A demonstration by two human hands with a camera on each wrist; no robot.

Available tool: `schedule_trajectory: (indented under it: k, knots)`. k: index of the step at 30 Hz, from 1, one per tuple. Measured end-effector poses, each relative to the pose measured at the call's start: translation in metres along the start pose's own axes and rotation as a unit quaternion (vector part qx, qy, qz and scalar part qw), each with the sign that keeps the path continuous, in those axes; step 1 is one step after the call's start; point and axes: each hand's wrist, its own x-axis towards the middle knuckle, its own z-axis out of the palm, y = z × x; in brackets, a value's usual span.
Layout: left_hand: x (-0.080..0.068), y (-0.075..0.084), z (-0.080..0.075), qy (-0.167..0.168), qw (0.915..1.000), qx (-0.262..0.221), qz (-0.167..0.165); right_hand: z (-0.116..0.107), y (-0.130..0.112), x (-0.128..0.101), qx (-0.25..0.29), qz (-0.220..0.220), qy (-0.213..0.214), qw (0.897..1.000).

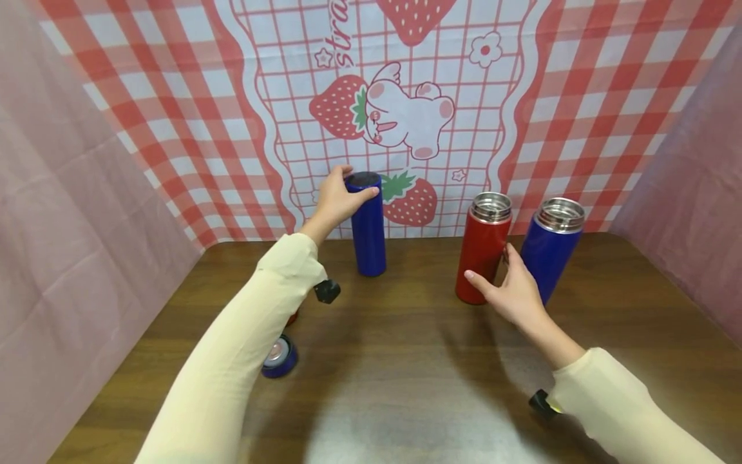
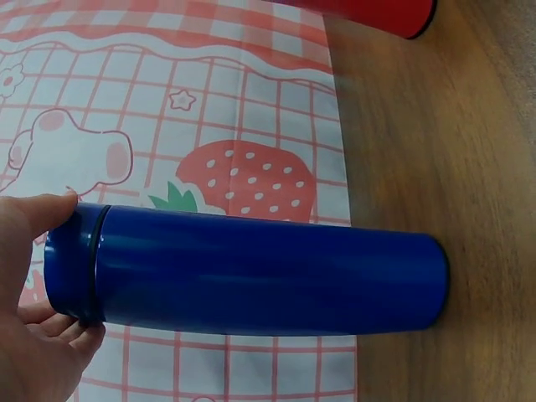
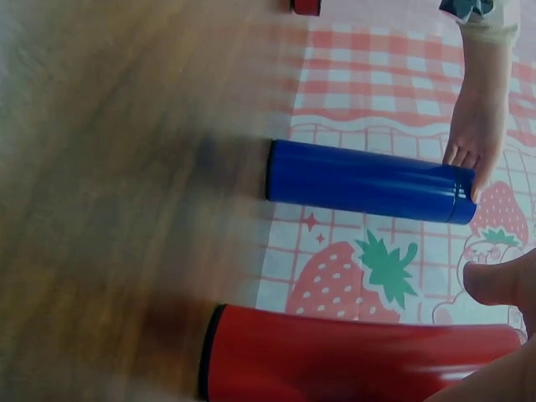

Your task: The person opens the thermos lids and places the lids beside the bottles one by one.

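Under left hand (image 1: 335,201) curled on its cap, capped blue flask (image 1: 368,225), right hand (image 1: 510,293) spread against red flask (image 1: 482,248)

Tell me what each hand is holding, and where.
Left hand grips the capped blue flask by its lid. Right hand touches the red flask, not gripping.

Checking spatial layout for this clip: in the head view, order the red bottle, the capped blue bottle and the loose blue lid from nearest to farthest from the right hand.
1. Red bottle: beside the right hand, fingers at its base.
2. Capped blue bottle: centre-left, left hand on its cap.
3. Loose blue lid: far left, under the left sleeve.
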Motion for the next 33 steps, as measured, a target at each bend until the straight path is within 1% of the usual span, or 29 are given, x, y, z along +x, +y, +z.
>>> schedule_trajectory:
  k: [5,9,15,19,24,26,27,29,33]
  knots:
    - [-0.002,0.000,-0.001,0.008,0.9997,-0.020,0.006,-0.001,0.001,-0.010,-0.012,0.010,-0.026,1.000]
    - [-0.005,0.003,-0.003,0.008,0.9999,-0.008,0.012,-0.002,0.003,-0.018,-0.020,0.006,-0.043,0.999]
    - [-0.013,0.008,-0.006,-0.007,0.9994,0.017,0.031,-0.002,0.006,-0.026,-0.006,-0.016,-0.041,0.999]
    - [-0.018,0.011,-0.008,-0.018,0.9992,0.019,0.031,-0.002,0.005,-0.028,-0.003,-0.029,-0.041,0.999]
    - [-0.030,0.017,-0.013,-0.036,0.9990,0.016,0.021,-0.002,0.002,-0.030,-0.003,-0.038,-0.050,0.998]
    - [-0.037,0.021,-0.015,-0.045,0.9987,0.013,0.022,-0.001,0.002,-0.030,0.001,-0.038,-0.053,0.998]
    - [-0.040,0.023,-0.015,-0.049,0.9984,0.012,0.026,0.001,0.002,-0.030,-0.005,-0.040,-0.044,0.998]
    - [-0.047,0.026,-0.016,-0.057,0.9978,0.009,0.032,0.003,0.002,-0.030,-0.001,-0.046,-0.044,0.998]
    - [-0.062,0.030,-0.016,-0.073,0.9961,0.002,0.049,0.005,-0.003,-0.030,0.005,-0.063,-0.052,0.997]
